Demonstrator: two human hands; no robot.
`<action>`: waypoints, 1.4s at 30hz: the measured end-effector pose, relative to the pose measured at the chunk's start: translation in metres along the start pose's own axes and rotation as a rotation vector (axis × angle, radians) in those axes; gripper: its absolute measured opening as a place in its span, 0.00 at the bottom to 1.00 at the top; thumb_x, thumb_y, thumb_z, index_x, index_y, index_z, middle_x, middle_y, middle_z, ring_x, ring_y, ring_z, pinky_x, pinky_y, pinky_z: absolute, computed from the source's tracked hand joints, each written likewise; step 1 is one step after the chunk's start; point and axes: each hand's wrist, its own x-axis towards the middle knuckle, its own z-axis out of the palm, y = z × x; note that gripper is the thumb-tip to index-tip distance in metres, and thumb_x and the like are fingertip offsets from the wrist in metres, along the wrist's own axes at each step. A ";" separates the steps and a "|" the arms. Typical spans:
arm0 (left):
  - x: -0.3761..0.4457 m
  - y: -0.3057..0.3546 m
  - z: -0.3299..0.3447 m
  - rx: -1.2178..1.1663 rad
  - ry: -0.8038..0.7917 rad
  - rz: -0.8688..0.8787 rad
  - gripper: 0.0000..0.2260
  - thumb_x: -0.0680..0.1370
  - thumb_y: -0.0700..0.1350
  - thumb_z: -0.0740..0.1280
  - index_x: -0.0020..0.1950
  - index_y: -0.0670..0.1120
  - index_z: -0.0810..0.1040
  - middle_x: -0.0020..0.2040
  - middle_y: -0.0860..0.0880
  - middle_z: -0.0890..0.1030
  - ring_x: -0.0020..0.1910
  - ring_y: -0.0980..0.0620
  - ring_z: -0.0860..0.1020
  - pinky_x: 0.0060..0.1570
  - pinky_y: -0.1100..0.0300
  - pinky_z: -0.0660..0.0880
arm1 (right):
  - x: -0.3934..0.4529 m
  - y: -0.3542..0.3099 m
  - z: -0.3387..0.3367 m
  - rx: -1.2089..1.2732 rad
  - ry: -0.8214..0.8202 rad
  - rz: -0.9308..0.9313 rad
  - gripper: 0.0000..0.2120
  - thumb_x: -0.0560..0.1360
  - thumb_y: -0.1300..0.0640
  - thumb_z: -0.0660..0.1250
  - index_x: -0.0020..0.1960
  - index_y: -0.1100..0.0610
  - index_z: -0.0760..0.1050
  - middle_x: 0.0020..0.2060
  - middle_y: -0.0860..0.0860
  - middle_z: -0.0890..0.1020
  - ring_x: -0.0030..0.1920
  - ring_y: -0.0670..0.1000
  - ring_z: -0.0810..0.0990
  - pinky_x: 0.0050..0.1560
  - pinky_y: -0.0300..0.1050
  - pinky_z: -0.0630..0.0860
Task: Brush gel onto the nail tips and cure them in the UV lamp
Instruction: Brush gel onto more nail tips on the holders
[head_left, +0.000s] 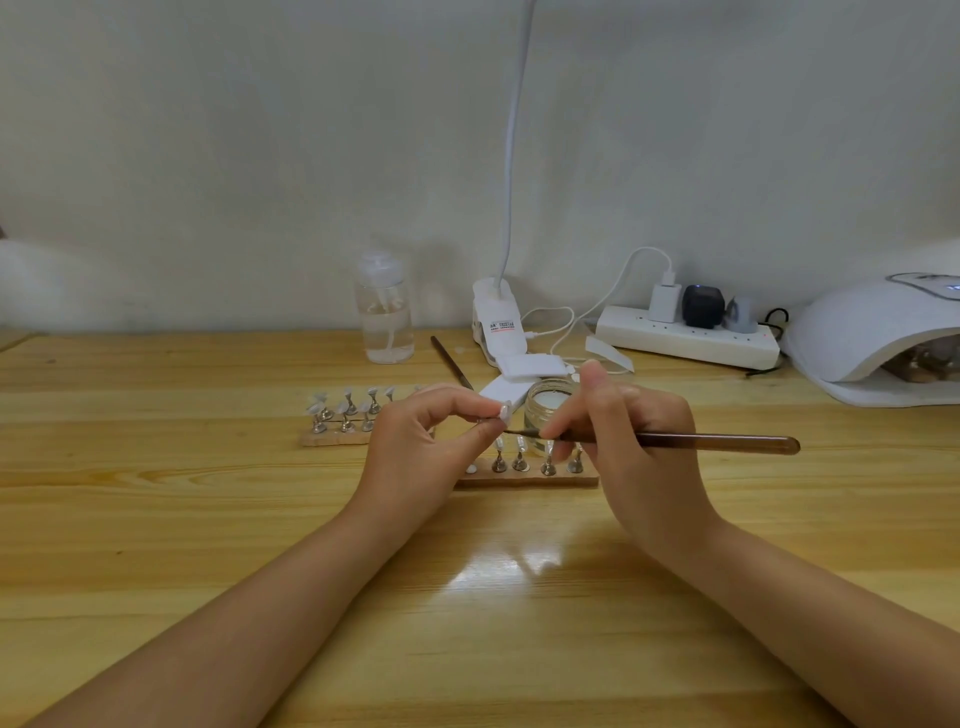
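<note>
My left hand (426, 441) pinches a small metal stand carrying a white nail tip (503, 411), lifted above the table. My right hand (623, 436) grips a brown brush (717, 442) like a pen, its bristle end touching just under that nail tip. Below the hands lies a wooden holder (524, 478) with several nail tips on metal stands. A second wooden holder (332, 439) with more tips lies further left and back. An open glass gel jar (545, 402) stands right behind the hands. The white UV lamp (878, 343) sits at the far right.
A clear pump bottle (385, 312) stands at the back. A clip lamp base (496, 322), white pads (530, 366), a spare brush (452, 364) and a power strip (685, 338) with plugs line the wall side of the wooden table (208, 519).
</note>
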 end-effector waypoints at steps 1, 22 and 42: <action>0.000 0.000 0.000 0.000 -0.002 0.005 0.06 0.68 0.38 0.73 0.38 0.49 0.82 0.39 0.51 0.83 0.41 0.58 0.79 0.45 0.72 0.71 | 0.001 0.000 -0.001 -0.013 0.011 -0.009 0.20 0.73 0.46 0.57 0.30 0.55 0.79 0.24 0.54 0.78 0.25 0.43 0.76 0.30 0.30 0.68; 0.000 0.001 0.001 0.010 0.014 0.017 0.07 0.68 0.37 0.73 0.37 0.49 0.81 0.38 0.52 0.82 0.40 0.61 0.78 0.44 0.74 0.70 | 0.001 0.002 0.000 -0.195 -0.018 -0.024 0.17 0.76 0.48 0.58 0.34 0.52 0.78 0.27 0.48 0.79 0.31 0.42 0.78 0.33 0.31 0.71; -0.001 0.001 -0.001 0.035 0.022 -0.029 0.07 0.68 0.40 0.73 0.37 0.53 0.81 0.37 0.57 0.82 0.42 0.60 0.79 0.49 0.66 0.73 | -0.003 -0.004 0.003 -0.018 0.018 0.095 0.20 0.77 0.49 0.59 0.31 0.56 0.79 0.23 0.51 0.78 0.23 0.41 0.72 0.26 0.29 0.66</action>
